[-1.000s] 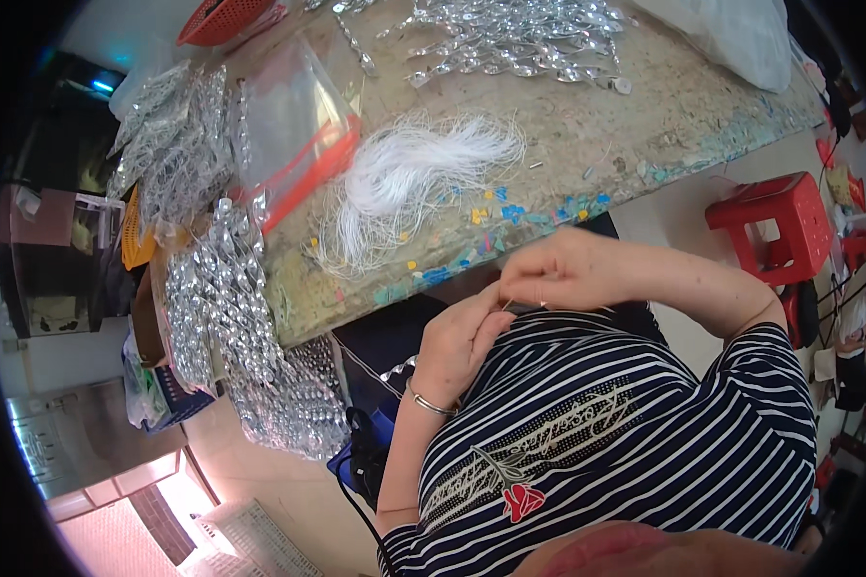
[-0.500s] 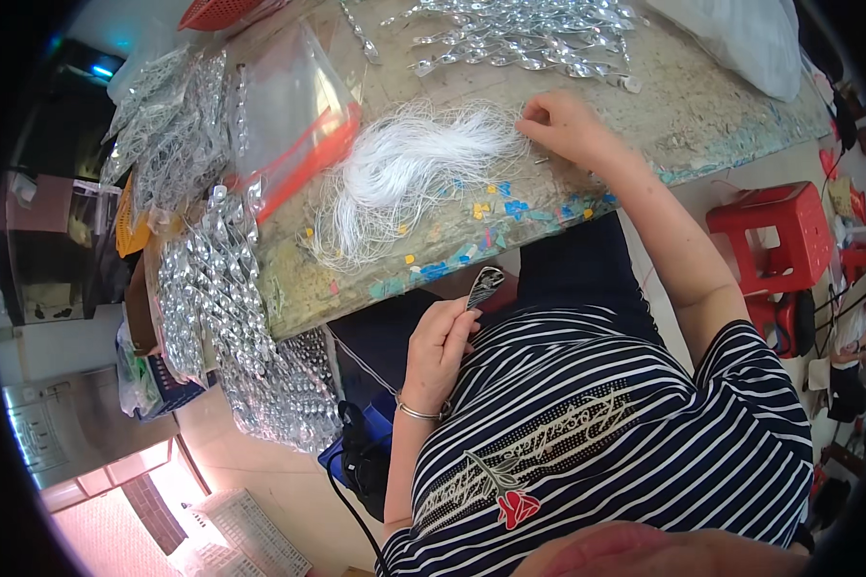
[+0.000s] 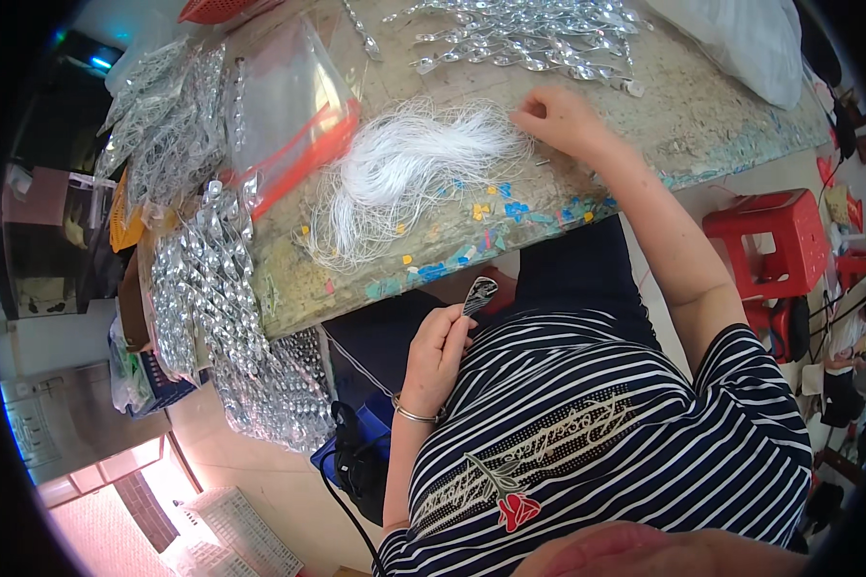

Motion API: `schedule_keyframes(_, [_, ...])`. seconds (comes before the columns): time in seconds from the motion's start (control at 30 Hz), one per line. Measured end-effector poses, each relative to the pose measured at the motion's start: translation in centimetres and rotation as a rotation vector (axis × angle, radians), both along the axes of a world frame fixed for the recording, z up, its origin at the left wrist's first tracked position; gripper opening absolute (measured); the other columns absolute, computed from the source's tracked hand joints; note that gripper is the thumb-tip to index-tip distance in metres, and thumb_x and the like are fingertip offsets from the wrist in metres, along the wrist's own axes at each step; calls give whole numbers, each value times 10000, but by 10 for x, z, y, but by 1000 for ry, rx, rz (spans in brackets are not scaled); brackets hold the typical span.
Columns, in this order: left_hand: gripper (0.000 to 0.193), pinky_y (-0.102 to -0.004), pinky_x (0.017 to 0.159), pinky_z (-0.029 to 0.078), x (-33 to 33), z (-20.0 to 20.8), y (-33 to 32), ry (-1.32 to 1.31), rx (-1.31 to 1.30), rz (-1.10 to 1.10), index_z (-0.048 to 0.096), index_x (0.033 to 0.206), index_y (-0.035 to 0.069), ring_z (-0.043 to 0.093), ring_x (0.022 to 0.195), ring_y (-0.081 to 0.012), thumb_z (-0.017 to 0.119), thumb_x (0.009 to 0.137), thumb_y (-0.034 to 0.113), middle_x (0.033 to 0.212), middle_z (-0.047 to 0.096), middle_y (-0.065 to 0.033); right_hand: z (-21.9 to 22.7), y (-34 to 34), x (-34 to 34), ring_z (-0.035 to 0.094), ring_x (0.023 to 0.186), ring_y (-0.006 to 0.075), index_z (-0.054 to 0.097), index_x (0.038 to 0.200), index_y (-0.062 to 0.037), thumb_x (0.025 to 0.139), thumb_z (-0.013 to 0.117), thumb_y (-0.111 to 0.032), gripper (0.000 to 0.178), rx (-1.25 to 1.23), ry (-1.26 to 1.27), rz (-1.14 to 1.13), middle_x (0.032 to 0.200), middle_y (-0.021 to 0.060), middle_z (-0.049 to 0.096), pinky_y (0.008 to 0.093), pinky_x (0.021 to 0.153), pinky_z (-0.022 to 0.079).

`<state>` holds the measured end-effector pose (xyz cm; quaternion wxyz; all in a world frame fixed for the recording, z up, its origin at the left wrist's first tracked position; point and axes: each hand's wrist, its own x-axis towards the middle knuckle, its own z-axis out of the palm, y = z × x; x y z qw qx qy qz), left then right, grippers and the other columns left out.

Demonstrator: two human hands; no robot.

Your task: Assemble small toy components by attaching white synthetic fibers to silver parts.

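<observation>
My left hand [image 3: 435, 356] is closed in front of my striped shirt, just below the table edge. A short, shiny silver twisted strip [image 3: 479, 296] sticks up from its fingers. On the table, a loose bundle of white thread [image 3: 419, 149] lies spread out, with stray strands toward its left end. My right hand [image 3: 570, 127] is at the bundle's right end with thumb and fingers pinched together. Whether a thread is between those fingertips is too fine to see.
Silver twisted strips [image 3: 539, 34] lie at the table's far side, and more hang over the left edge [image 3: 216, 279]. A clear bag with a red band [image 3: 303, 159] lies beside the thread. A white plastic bag [image 3: 741, 43] is at far right. Red stools [image 3: 770, 240] stand right of the table.
My right hand has shifted slightly left at the end of the thread, its fingers drawn closer together. My left hand has lowered a little, still with the silver strip.
</observation>
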<state>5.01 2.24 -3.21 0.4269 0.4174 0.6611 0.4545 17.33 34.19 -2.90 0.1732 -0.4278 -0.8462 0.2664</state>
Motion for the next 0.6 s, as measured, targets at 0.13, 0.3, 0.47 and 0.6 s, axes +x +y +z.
schedule_keyframes(0.13, [192, -196, 622, 455, 0, -1, -3, -2, 2, 2, 568, 1031, -7, 536, 693, -71, 462, 932, 119, 877, 551, -28, -11, 6, 4, 547, 707, 133, 614, 914, -1, 827, 608, -255, 269, 26, 87, 30, 774, 44, 605, 290, 649, 453])
schedule_keyframes(0.3, [188, -201, 620, 449, -3, -2, -8, -82, -38, 56, 569, 1051, -1, 534, 683, -75, 484, 915, 96, 847, 546, -30, 10, -1, 14, 492, 742, 62, 612, 913, -31, 846, 602, -234, 213, -117, 340, -39, 797, -27, 566, 236, 666, 417])
schedule_keyframes(0.47, [237, -204, 661, 444, -8, 4, -8, -82, -55, 81, 569, 1082, -3, 550, 726, -83, 570, 867, 97, 882, 566, -44, 59, -29, 19, 469, 743, 45, 609, 941, -70, 858, 599, -242, 191, -369, 599, 28, 813, -41, 563, 206, 711, 378])
schedule_keyframes(0.6, [270, -197, 696, 442, -10, 8, -3, 30, -8, 189, 615, 1048, 0, 558, 762, -81, 659, 807, 114, 859, 611, -53, 78, -61, 17, 540, 815, 75, 594, 915, -63, 898, 536, -195, 145, -397, 660, 240, 840, -9, 595, 235, 775, 421])
